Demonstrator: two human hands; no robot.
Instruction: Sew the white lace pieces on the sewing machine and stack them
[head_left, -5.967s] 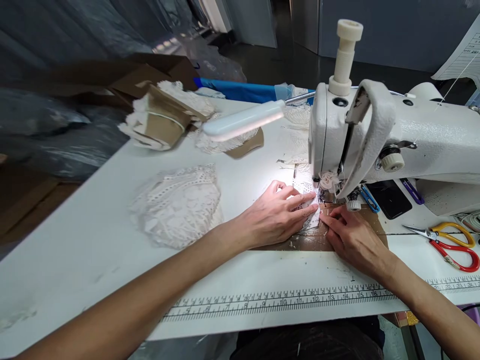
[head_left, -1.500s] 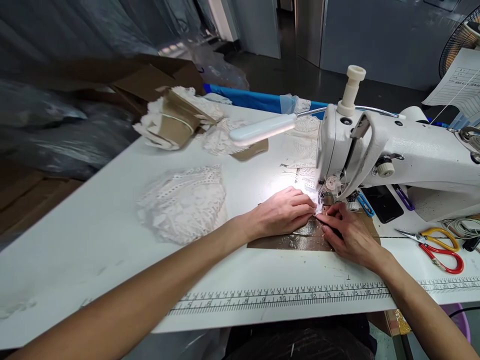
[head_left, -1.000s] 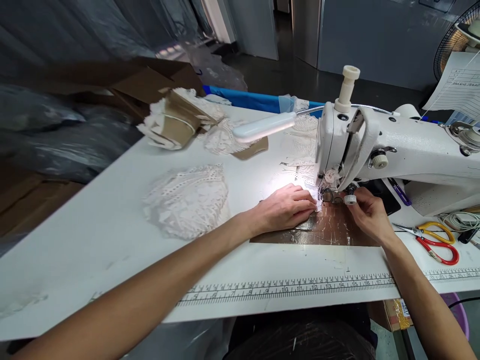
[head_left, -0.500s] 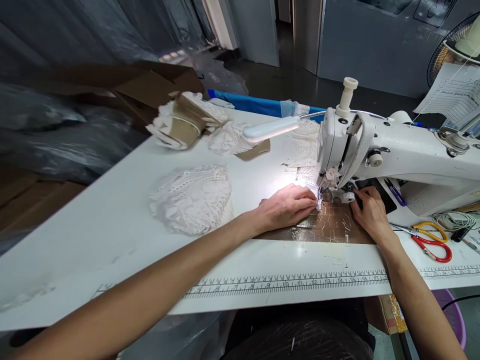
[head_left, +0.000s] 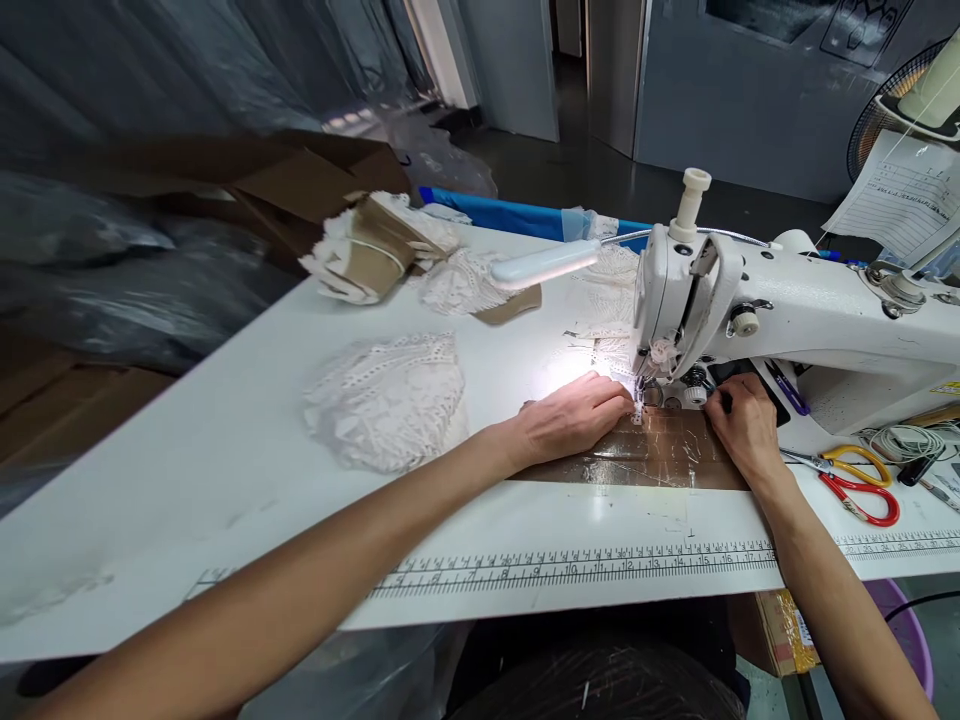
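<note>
My left hand lies beside the needle of a white sewing machine. Its fingers are pressed together, with the tips on a narrow strip of white lace under the presser foot. Lit by the lamp, more white lace fabric lies behind the foot. My right hand is right of the needle, close to the round knob low on the machine head. Thumb and fingers there are curled together; what they hold, if anything, is hidden. Beneath both hands is a shiny brown sheet with loose thread ends on it.
White lace pieces lie in a pile on the left of the table. Behind them sits a tied lace bundle. Scissors with red and yellow handles rest right of my right hand. A printed ruler follows the front edge.
The view has shifted slightly. Both hands stay close to the needle area; my right hand's fingers look a little more curled in beside the knob.
</note>
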